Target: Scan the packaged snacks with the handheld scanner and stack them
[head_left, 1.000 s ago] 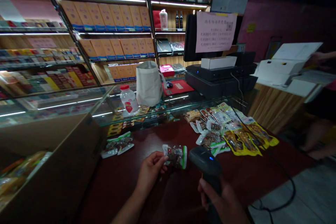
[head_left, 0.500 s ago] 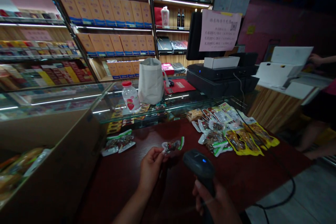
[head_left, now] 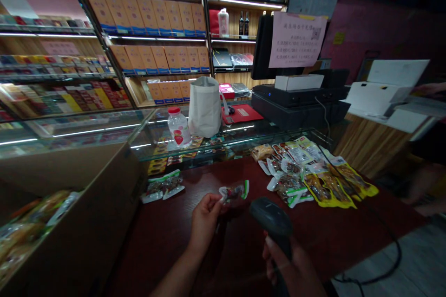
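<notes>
Since the frame one second back, the small clear plastic snack packet with a green edge (head_left: 234, 191) has tipped from upright to nearly flat, and it now sits just above the counter. Left hand (head_left: 205, 222): fingers (head_left: 216, 200) pinched on the packet's near corner, holding it clear of the dark red wooden counter (head_left: 351, 236). Right hand (head_left: 289, 264): fingers (head_left: 275, 260) clenched round the grip of a black corded handheld barcode scanner (head_left: 272, 217), its head just right of the packet, not touching. No barcode is visible on the packet; contact cannot be read from this view.

Count on the counter: one packet in hand; a pair of clear packets with green-and-white edges (head_left: 162, 186) lies to the left, apart from it. To the right sits an overlapping heap of clear and silver snack packets (head_left: 287, 176), with yellow-bordered packets (head_left: 331, 190) along its far side. All lie loose; none is bagged.

Beyond: a glass display case (head_left: 149, 134), carrying a plastic bottle with a red cap (head_left: 179, 127), a white cloth tote bag (head_left: 205, 107) and a black point-of-sale terminal (head_left: 299, 102). Farthest: lit shelves of boxed goods (head_left: 149, 14).
</notes>
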